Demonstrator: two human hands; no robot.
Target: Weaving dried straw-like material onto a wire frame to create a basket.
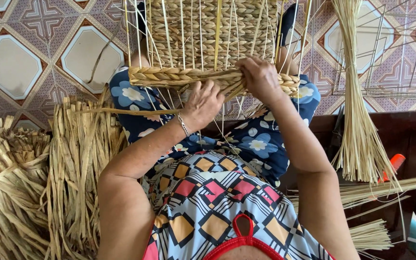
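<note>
A half-woven straw basket point(213, 29) rests on my knees, with thin upright reeds standing out of its braided rim point(169, 77). My left hand point(202, 103) grips a flat dried strand point(131, 111) that runs off to the left under the rim. My right hand point(260, 77) pinches the braid at the rim's right side, fingers closed on the weaving strand. A thin bracelet sits on my left wrist.
Bundles of dried flat straw point(80, 168) lie at my left on the tiled floor. A tied sheaf of thin reeds point(359, 120) leans over a dark wooden bench point(400, 130) at the right, beside wire frames point(396, 53) and an orange-handled tool point(393, 166).
</note>
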